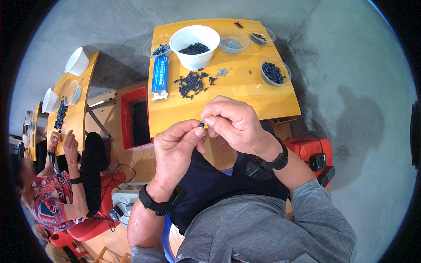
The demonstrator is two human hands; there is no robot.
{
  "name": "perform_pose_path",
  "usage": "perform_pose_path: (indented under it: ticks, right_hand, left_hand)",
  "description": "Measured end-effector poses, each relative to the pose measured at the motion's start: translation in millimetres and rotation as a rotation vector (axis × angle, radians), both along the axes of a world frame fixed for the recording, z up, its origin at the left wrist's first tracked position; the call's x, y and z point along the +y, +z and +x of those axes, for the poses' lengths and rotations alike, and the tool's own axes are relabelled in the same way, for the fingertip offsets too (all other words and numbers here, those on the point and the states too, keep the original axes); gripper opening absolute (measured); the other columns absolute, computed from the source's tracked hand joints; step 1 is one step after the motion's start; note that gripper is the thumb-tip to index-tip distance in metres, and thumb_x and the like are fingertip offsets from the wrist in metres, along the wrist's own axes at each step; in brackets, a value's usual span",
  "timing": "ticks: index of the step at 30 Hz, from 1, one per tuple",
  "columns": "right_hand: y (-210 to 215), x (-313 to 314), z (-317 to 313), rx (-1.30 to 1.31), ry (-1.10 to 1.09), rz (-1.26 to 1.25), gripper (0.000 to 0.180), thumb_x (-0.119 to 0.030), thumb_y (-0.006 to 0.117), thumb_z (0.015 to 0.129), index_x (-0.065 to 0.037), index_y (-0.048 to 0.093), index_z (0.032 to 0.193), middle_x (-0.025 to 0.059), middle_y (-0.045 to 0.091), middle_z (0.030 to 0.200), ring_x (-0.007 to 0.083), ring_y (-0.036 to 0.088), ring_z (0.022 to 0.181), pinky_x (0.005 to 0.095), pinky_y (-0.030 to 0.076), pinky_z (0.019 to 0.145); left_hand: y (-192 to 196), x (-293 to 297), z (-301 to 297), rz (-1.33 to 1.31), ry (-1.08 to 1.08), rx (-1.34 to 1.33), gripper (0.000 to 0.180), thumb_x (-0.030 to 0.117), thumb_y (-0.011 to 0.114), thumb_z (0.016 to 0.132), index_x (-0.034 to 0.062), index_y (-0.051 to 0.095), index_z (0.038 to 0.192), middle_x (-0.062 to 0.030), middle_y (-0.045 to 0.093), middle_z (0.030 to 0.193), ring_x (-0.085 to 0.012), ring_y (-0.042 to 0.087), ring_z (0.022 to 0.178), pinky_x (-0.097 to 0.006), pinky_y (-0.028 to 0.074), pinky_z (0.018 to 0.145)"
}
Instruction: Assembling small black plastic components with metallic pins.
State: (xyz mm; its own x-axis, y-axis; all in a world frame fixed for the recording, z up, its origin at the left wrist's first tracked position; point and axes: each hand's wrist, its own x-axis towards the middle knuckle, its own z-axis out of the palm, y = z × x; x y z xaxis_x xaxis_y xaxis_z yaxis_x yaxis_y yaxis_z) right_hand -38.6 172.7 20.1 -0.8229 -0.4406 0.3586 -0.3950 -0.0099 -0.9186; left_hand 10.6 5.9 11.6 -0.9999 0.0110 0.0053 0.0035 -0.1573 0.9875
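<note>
Grey shirt cloth (250, 228) on the wearer fills the lower foreground, above dark trousers (197, 188). Both forearms, each with a black wristband, reach toward the near edge of the yellowish wooden surface (258, 103). The left hand (173, 149) has its grip pinching a small black piece (201, 125) between thumb and forefinger, just off that edge. The right hand (237, 122) has its grip pressed together right beside the piece; whether anything slight sits between those fingertips cannot be told.

On the surface, a loose pile of black pieces (191, 84) lies near the middle, with silvery bits (222, 71) to its right. A blue box (160, 74) stands at the left side. Behind the pile is a white tub (195, 62) partly filled with black pieces, flanked by clear bowls; one to its right, a clear bowl (234, 51), holds silvery bits. Another, the right-hand bowl (287, 71), holds black pieces.

Below the surface's left side sits a red crate (127, 120) with dark contents. To the right, a black device (318, 162) rests on a red seat (300, 147). Grey concrete-like expanse (351, 52) surrounds the scene, shadowed at right. Leftward, a co-worker (50, 199) in a patterned shirt sits at a second surface (85, 83), hands raised over its near end.
</note>
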Motion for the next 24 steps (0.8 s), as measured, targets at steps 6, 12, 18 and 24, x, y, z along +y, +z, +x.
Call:
perform_pose_path:
  ticks: [6, 12, 18, 24]
  right_hand:
    - [0.7, 0.3, -3.6, 0.156, -0.025, 0.100, 0.009, 0.003, 0.060, 0.081, 0.001, 0.059, 0.089, 0.0122, 0.058, 0.077, 0.0278, 0.058, 0.070, 0.0353, 0.047, 0.061]
    - [6.2, 1.3, -6.2, 0.224, -0.009, 0.170, 0.009, 0.002, 0.061, 0.079, 0.001, 0.059, 0.088, 0.0132, 0.057, 0.077, 0.0306, 0.057, 0.070, 0.0370, 0.046, 0.060]
    - [9.9, 3.3, -9.2, 0.371, 0.023, 0.222, 0.011, 0.005, 0.060, 0.078, 0.002, 0.059, 0.088, 0.0127, 0.058, 0.077, 0.0272, 0.058, 0.069, 0.0343, 0.046, 0.058]
    - [14.9, -1.7, -5.7, 0.318, 0.033, 0.222, 0.007, 0.002, 0.061, 0.077, 0.000, 0.059, 0.084, 0.0130, 0.054, 0.073, 0.0322, 0.056, 0.067, 0.0403, 0.045, 0.057]
  left_hand:
    - [0.1, 0.8, -0.8, -0.008, -0.003, -0.033, 0.009, -0.003, 0.061, 0.087, -0.0055, 0.066, 0.093, -0.0054, 0.063, 0.074, -0.0083, 0.058, 0.059, -0.021, 0.049, 0.054]
    - [-1.9, 1.6, -1.0, 0.013, -0.007, -0.034, 0.012, 0.000, 0.060, 0.089, -0.0069, 0.066, 0.096, -0.0075, 0.065, 0.077, -0.0103, 0.058, 0.059, -0.022, 0.049, 0.055]
    - [-3.7, 1.3, -1.3, 0.018, -0.018, -0.032, 0.012, -0.001, 0.060, 0.088, -0.0071, 0.066, 0.097, -0.0080, 0.066, 0.079, -0.0105, 0.058, 0.060, -0.022, 0.049, 0.056]
    - [1.0, 1.5, -0.1, -0.042, -0.005, -0.020, 0.012, 0.000, 0.059, 0.089, -0.0071, 0.066, 0.097, -0.0080, 0.066, 0.080, -0.0108, 0.058, 0.060, -0.022, 0.049, 0.057]
